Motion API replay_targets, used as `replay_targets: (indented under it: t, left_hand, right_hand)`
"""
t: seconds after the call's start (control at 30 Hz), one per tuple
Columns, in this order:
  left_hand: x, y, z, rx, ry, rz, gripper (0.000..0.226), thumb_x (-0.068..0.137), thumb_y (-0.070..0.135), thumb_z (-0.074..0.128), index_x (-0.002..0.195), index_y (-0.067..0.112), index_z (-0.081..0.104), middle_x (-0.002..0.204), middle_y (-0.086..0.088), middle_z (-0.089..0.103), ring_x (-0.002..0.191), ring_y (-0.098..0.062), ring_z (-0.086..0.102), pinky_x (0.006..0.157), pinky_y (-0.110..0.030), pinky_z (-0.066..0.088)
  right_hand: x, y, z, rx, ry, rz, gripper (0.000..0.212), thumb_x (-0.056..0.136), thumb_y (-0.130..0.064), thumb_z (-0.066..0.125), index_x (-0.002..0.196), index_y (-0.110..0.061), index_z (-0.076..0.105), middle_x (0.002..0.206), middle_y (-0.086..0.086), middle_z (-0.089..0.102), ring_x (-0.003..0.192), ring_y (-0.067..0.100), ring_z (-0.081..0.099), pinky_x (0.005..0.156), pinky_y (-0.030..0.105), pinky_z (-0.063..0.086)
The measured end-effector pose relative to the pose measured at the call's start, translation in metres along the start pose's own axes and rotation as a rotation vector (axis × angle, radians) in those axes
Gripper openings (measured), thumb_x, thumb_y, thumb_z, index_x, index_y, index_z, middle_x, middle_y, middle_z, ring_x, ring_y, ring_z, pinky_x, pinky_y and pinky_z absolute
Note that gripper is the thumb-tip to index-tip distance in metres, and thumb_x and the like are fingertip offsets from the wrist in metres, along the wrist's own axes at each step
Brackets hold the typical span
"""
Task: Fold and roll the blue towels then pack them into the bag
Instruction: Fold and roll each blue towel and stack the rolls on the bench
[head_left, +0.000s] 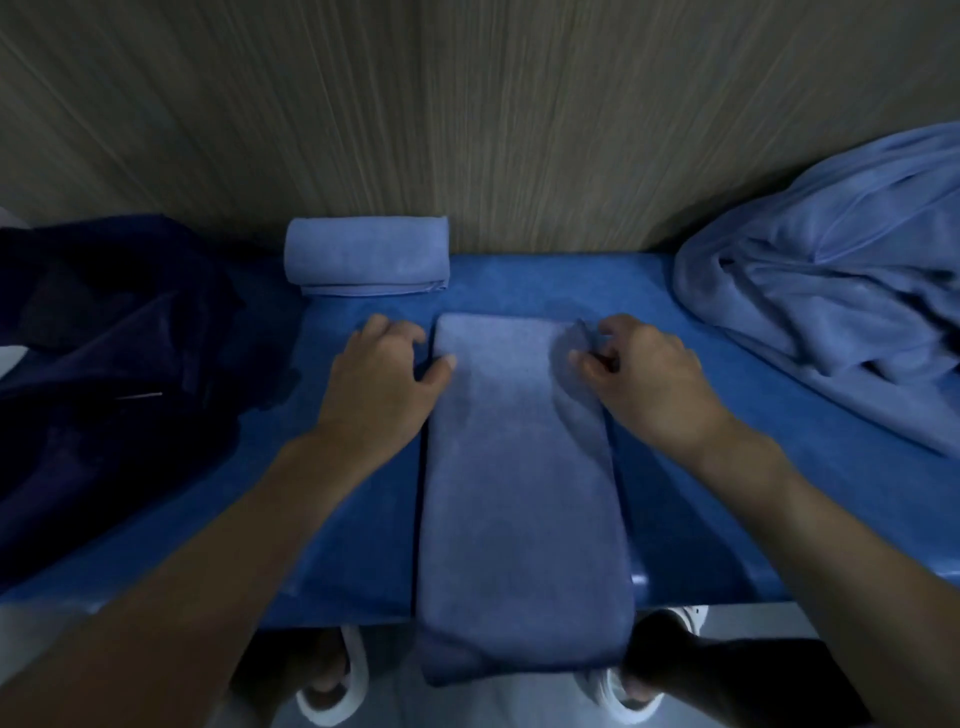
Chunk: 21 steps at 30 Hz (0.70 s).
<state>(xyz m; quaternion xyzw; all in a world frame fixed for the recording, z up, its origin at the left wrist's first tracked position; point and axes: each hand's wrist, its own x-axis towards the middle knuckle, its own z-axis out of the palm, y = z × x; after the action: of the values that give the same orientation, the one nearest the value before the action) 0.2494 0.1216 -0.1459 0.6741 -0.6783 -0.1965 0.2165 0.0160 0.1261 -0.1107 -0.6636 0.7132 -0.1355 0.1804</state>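
Desk: blue top, set against a wood-grain wall.

Towels, counted:
- One folded towel, a long narrow strip in the middle of the desk. It runs straight away from me, and its near end hangs over the front edge.
- One rolled towel at the back, touching the wall, just left of the strip's far end. It lies on its side with the loose flap underneath.
- One loose heap of light blue cloth at the far right, crumpled against the wall. I cannot tell how many towels are in it.

Bag: one dark navy bag, slumped on the left end of the desk, well apart from the strip. I cannot make out its opening.

Hands, two, both at the far end of the strip:
- My left hand is at the far left corner. The thumb lies on top of the cloth and the fingers curl down along its edge, gripping it.
- My right hand is at the far right corner. Thumb and curled fingers pinch the cloth, which bunches up a little there.

Below the desk edge: two white slippers, one on each side of the hanging end.
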Motion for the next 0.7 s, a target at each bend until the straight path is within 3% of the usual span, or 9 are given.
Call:
replay_targets:
  t: [0.1, 0.2, 0.3, 0.43, 0.5, 0.57, 0.63, 0.7]
  left_hand:
    - [0.003, -0.001, 0.005, -0.026, -0.007, -0.040, 0.043, 0.081, 0.053, 0.065, 0.104, 0.017, 0.063, 0.103, 0.002, 0.050, 0.103, -0.023, 0.054, 0.092, -0.048, 0.047]
    - [0.006, 0.001, 0.005, 0.000, -0.034, -0.056, 0.040, 0.076, 0.061, 0.063, 0.094, 0.025, 0.061, 0.102, 0.003, 0.054, 0.104, -0.021, 0.054, 0.091, -0.049, 0.047]
    - [0.008, 0.000, 0.004, -0.117, -0.019, -0.033, 0.024, 0.079, 0.047, 0.072, 0.083, 0.027, 0.059, 0.094, 0.008, 0.061, 0.096, -0.015, 0.057, 0.089, -0.047, 0.048]
    - [0.011, 0.010, -0.002, -0.320, -0.048, -0.072, 0.018, 0.080, 0.025, 0.078, 0.078, 0.022, 0.060, 0.083, 0.011, 0.063, 0.077, -0.002, 0.057, 0.072, -0.018, 0.043]
    - [0.011, 0.016, -0.007, -0.400, -0.055, -0.125, 0.019, 0.079, 0.017, 0.078, 0.078, 0.018, 0.060, 0.078, 0.002, 0.066, 0.066, -0.002, 0.057, 0.062, -0.013, 0.043]
    - [0.011, 0.021, -0.012, -0.503, -0.082, -0.167, 0.017, 0.081, 0.009, 0.076, 0.081, 0.010, 0.059, 0.071, -0.009, 0.067, 0.047, -0.008, 0.053, 0.048, -0.017, 0.044]
    - [0.010, 0.024, -0.017, -0.587, -0.108, -0.210, 0.014, 0.083, 0.004, 0.073, 0.088, 0.006, 0.059, 0.067, -0.010, 0.068, 0.039, -0.012, 0.050, 0.041, -0.021, 0.041]
    - [0.010, 0.024, -0.021, -0.649, -0.147, -0.232, 0.015, 0.086, 0.003, 0.069, 0.099, 0.008, 0.063, 0.073, -0.005, 0.072, 0.042, -0.014, 0.055, 0.039, -0.022, 0.039]
  right_hand:
    - [0.009, 0.002, 0.005, -0.032, -0.011, 0.049, 0.029, 0.088, -0.042, 0.059, 0.097, -0.014, 0.058, 0.084, -0.003, 0.058, 0.091, 0.026, 0.054, 0.082, 0.037, 0.032]
    - [0.019, 0.003, 0.006, -0.038, -0.062, 0.085, 0.028, 0.081, -0.042, 0.067, 0.077, -0.017, 0.055, 0.073, -0.003, 0.056, 0.077, 0.021, 0.049, 0.079, 0.037, 0.035]
    - [0.023, 0.005, 0.007, 0.122, -0.114, 0.108, 0.030, 0.076, -0.030, 0.075, 0.065, -0.014, 0.051, 0.059, -0.002, 0.051, 0.061, 0.017, 0.047, 0.070, 0.035, 0.036]
    - [0.019, 0.011, 0.004, 0.350, -0.128, 0.082, 0.031, 0.076, -0.014, 0.073, 0.060, -0.008, 0.048, 0.054, -0.002, 0.042, 0.048, 0.007, 0.037, 0.052, 0.028, 0.033]
    - [0.018, 0.013, 0.001, 0.413, -0.126, 0.038, 0.026, 0.078, -0.011, 0.072, 0.064, -0.004, 0.051, 0.057, 0.009, 0.049, 0.050, 0.010, 0.041, 0.052, 0.031, 0.036]
    - [0.017, 0.014, -0.003, 0.493, -0.135, 0.025, 0.016, 0.080, -0.010, 0.071, 0.080, 0.001, 0.061, 0.072, 0.020, 0.061, 0.054, 0.020, 0.050, 0.053, 0.034, 0.043]
    - [0.015, 0.014, -0.007, 0.581, -0.183, 0.046, 0.018, 0.086, -0.006, 0.067, 0.092, 0.008, 0.058, 0.067, 0.023, 0.055, 0.044, 0.015, 0.046, 0.040, 0.026, 0.035]
    - [0.014, 0.015, -0.009, 0.627, -0.226, 0.057, 0.018, 0.089, -0.002, 0.063, 0.097, 0.012, 0.054, 0.065, 0.028, 0.056, 0.038, 0.015, 0.050, 0.035, 0.023, 0.031]
